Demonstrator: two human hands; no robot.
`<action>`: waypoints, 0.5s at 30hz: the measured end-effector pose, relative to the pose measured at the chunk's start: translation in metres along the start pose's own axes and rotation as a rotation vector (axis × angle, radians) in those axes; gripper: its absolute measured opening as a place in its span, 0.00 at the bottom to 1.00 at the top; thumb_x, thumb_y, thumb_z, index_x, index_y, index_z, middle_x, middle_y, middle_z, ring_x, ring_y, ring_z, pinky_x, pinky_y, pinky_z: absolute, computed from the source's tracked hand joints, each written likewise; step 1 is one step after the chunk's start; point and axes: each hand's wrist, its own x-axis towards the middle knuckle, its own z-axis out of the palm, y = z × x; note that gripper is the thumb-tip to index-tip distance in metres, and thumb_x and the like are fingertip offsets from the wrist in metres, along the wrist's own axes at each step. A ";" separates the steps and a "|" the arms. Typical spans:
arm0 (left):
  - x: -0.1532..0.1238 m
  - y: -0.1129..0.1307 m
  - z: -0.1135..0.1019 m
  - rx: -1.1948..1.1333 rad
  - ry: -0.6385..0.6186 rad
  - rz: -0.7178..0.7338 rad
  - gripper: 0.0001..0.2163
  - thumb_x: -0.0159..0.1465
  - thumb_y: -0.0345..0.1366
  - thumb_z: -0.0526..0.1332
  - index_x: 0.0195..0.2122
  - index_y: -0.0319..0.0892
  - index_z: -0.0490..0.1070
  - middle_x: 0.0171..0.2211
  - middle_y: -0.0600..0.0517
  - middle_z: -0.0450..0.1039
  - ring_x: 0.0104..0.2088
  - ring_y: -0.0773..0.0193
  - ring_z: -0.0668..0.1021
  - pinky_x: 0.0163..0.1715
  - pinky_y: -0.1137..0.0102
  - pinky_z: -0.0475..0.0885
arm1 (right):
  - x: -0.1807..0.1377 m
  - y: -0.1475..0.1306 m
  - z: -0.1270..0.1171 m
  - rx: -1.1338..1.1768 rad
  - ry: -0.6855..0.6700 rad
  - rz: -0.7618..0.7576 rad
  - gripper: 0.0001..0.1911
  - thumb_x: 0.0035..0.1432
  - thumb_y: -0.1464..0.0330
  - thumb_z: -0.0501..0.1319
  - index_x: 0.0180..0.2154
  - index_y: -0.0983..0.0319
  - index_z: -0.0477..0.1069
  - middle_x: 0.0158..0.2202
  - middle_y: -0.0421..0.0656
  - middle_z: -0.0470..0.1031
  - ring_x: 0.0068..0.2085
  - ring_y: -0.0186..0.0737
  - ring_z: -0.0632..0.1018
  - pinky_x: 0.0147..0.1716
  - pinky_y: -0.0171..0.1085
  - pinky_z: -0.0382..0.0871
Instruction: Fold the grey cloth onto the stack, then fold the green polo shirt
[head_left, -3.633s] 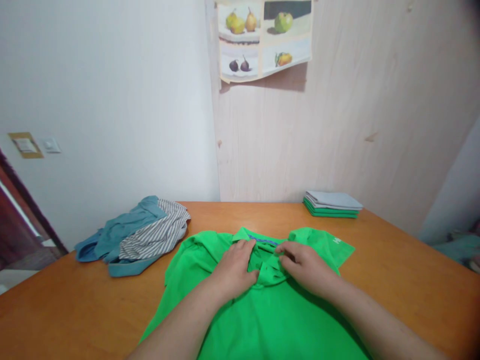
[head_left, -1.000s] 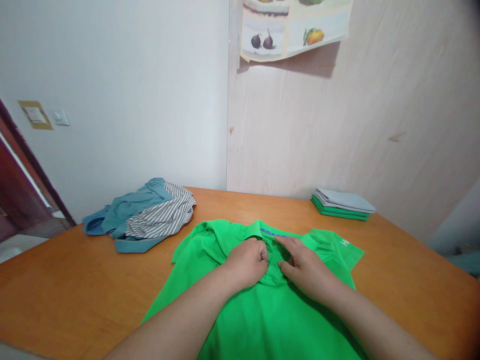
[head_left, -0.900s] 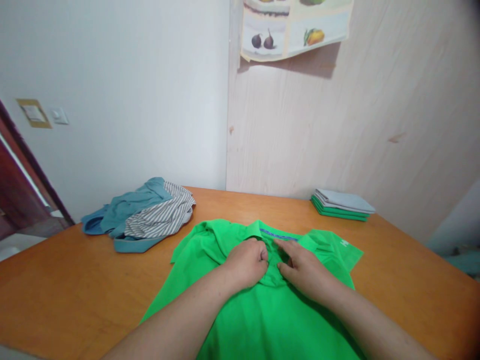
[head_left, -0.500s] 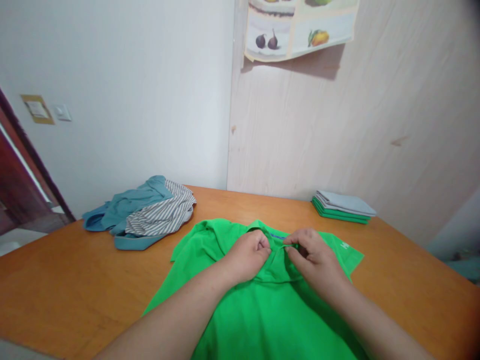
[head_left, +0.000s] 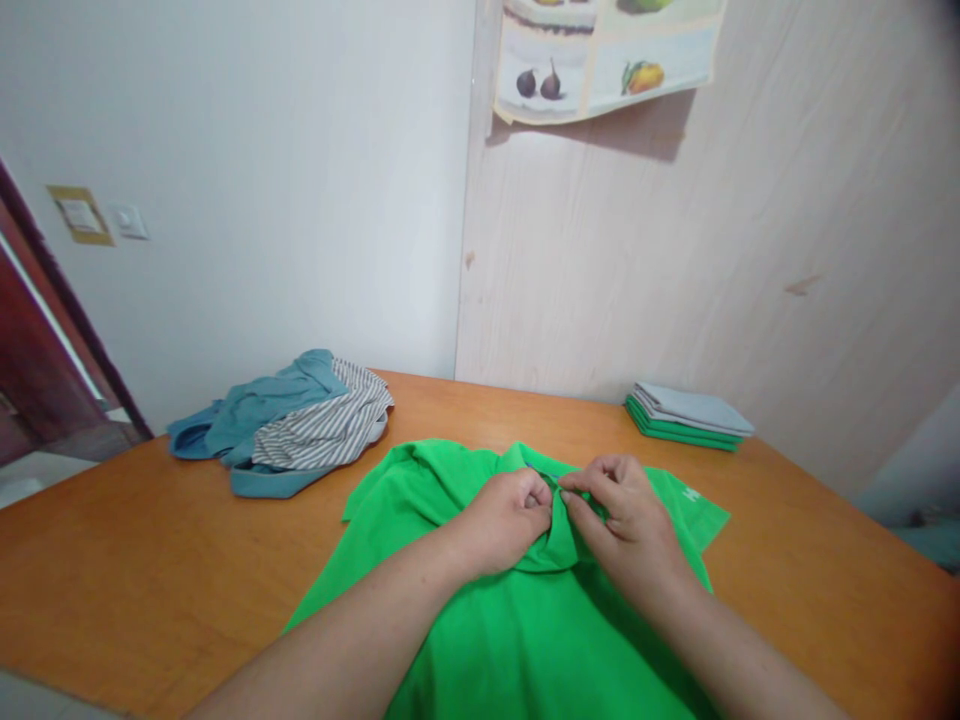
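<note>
A bright green collared shirt (head_left: 510, 640) lies spread on the table in front of me, its collar end away from me and white lettering on the right sleeve. My left hand (head_left: 517, 515) is closed on the shirt's neck opening, its fingers curled in. Close beside it, my right hand (head_left: 619, 510) pinches the edge of the collar front between thumb and forefinger. The two hands nearly meet at the middle of the neckline. The bit of cloth between the fingertips is mostly hidden.
On the wooden table (head_left: 112, 560), a loose heap of teal and striped clothes (head_left: 300, 420) lies at the back left. A neat stack of folded grey and green clothes (head_left: 688, 415) sits at the back right. Behind the table stands a wall with a fruit poster (head_left: 611, 60).
My left hand has shifted slightly right and my right hand slightly left, bringing the fingertips closer together at the neckline. The collar cloth between them is drawn together more.
</note>
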 end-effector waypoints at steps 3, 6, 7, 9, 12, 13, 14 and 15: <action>0.001 -0.004 0.002 -0.082 -0.010 -0.036 0.02 0.57 0.30 0.57 0.32 0.41 0.67 0.22 0.58 0.64 0.23 0.70 0.66 0.22 0.74 0.57 | -0.001 -0.003 0.003 -0.018 -0.012 0.025 0.08 0.62 0.66 0.58 0.43 0.55 0.73 0.40 0.45 0.67 0.41 0.44 0.73 0.38 0.42 0.68; 0.001 -0.006 0.005 -0.174 -0.016 -0.071 0.02 0.58 0.32 0.58 0.33 0.41 0.67 0.23 0.58 0.66 0.24 0.69 0.69 0.23 0.74 0.60 | -0.002 -0.002 0.005 -0.056 -0.007 0.070 0.04 0.61 0.64 0.58 0.38 0.57 0.68 0.37 0.43 0.68 0.36 0.42 0.72 0.33 0.39 0.65; 0.001 -0.007 0.006 -0.194 -0.019 -0.080 0.03 0.59 0.33 0.58 0.33 0.41 0.67 0.23 0.57 0.66 0.24 0.69 0.69 0.23 0.74 0.60 | -0.002 -0.001 0.006 -0.066 -0.021 0.083 0.04 0.61 0.64 0.58 0.35 0.57 0.67 0.34 0.42 0.69 0.34 0.41 0.71 0.32 0.39 0.63; 0.000 -0.007 0.006 -0.205 -0.026 -0.089 0.03 0.59 0.33 0.58 0.33 0.41 0.67 0.23 0.57 0.67 0.24 0.69 0.69 0.23 0.75 0.61 | -0.002 0.001 0.006 -0.054 -0.076 0.116 0.07 0.61 0.63 0.58 0.31 0.57 0.65 0.30 0.41 0.69 0.32 0.40 0.70 0.29 0.38 0.60; 0.000 -0.008 0.006 -0.187 -0.029 -0.088 0.04 0.59 0.34 0.59 0.33 0.41 0.67 0.22 0.57 0.67 0.24 0.69 0.70 0.23 0.75 0.61 | -0.001 0.003 0.005 0.049 -0.171 0.164 0.10 0.62 0.63 0.56 0.28 0.58 0.66 0.25 0.38 0.68 0.28 0.38 0.69 0.27 0.37 0.59; -0.001 -0.008 0.006 -0.185 -0.029 -0.092 0.04 0.59 0.35 0.59 0.33 0.41 0.67 0.22 0.57 0.68 0.24 0.68 0.70 0.23 0.74 0.61 | -0.001 0.004 0.005 0.090 -0.199 0.166 0.10 0.62 0.64 0.55 0.28 0.58 0.66 0.24 0.38 0.68 0.28 0.37 0.69 0.27 0.36 0.59; -0.001 -0.009 0.006 -0.184 -0.028 -0.098 0.04 0.59 0.36 0.59 0.34 0.41 0.67 0.22 0.57 0.68 0.24 0.68 0.70 0.23 0.74 0.61 | -0.001 0.004 0.005 0.125 -0.225 0.159 0.10 0.61 0.65 0.55 0.28 0.58 0.67 0.24 0.37 0.68 0.28 0.37 0.69 0.27 0.36 0.59; -0.001 -0.009 0.006 -0.184 -0.026 -0.106 0.05 0.60 0.36 0.59 0.34 0.41 0.67 0.22 0.57 0.68 0.24 0.68 0.70 0.23 0.74 0.62 | -0.001 0.005 0.005 0.151 -0.246 0.149 0.09 0.61 0.67 0.55 0.28 0.58 0.68 0.24 0.37 0.68 0.28 0.37 0.69 0.28 0.36 0.60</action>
